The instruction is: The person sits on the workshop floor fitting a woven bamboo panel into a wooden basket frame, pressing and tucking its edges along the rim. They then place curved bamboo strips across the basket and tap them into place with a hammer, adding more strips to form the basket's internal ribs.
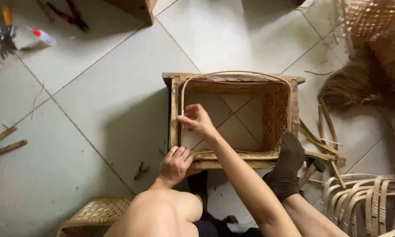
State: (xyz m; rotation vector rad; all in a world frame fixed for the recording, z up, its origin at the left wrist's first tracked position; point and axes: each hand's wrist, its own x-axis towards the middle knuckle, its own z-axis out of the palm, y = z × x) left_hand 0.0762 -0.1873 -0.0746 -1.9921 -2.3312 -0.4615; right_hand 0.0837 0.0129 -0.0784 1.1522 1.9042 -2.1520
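A rectangular woven bamboo basket [274, 114] with no bottom sits inside a wooden frame [173, 109] on the tiled floor. A thin bamboo rim strip [232, 73] curves along its top edge. My right hand [197, 119] pinches this strip at the basket's left side. My left hand [175, 164] grips the frame's near left corner. My foot in a dark sock [289, 153] presses on the frame's near right corner.
A hammer [313, 164] and loose bamboo slats [324, 131] lie right of the frame. Coiled bamboo strips [364, 197] sit at bottom right, a woven panel [96, 213] at bottom left. Small pliers [141, 170] lie near my left hand. A brown fibre broom [359, 83] lies at right, more tools [70, 15] at top left.
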